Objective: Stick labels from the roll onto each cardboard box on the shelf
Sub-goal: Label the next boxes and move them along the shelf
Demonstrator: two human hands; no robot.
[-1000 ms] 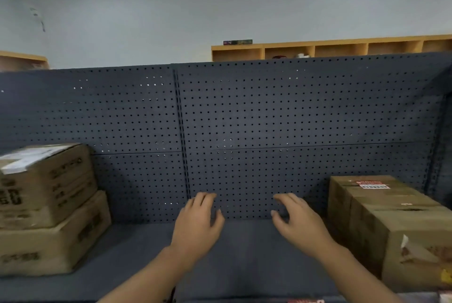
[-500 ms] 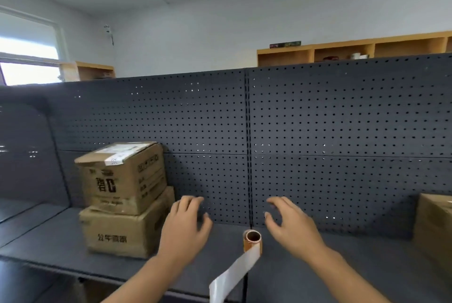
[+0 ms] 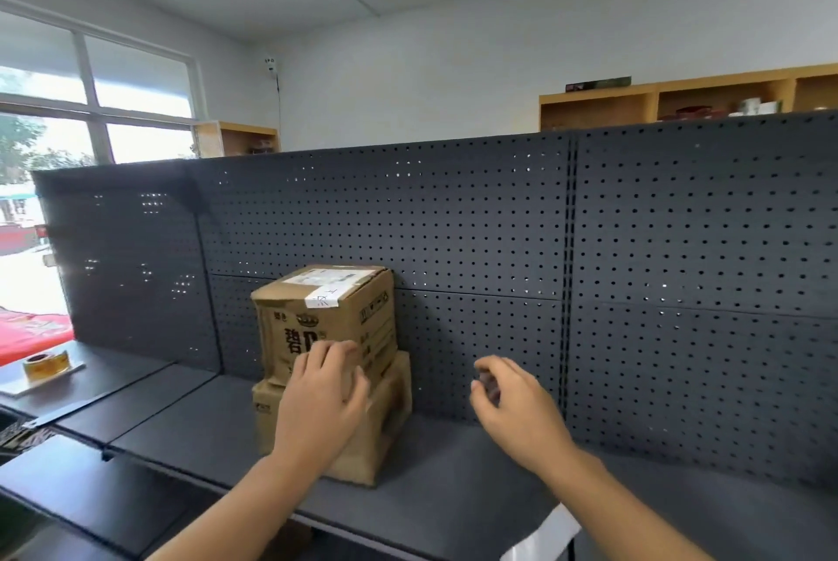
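Against half a second ago, my view has swung left: the two stacked boxes now sit mid-frame, the window shows at far left, and the label roll that stood on the shelf between the hands is out of sight. Only a white strip shows at the bottom edge, under my right forearm; I cannot tell if it joins the roll.

My left hand is in front of the top box, fingers spread and relaxed, gripping nothing; whether it touches the cardboard I cannot tell. My right hand hovers over the shelf, well right of the boxes, fingers loosely curled, holding nothing that I can see.

The top box stands upright on the bottom box, one corner turned toward me, printed face to the left, a white label across its top flaps. The bottom box lies with its long axis running back toward the pegboard, which it nearly meets.

At far left a tape roll rests on a flat grey tray on the neighbouring shelf. Wooden cubbies line the wall behind the pegboard.
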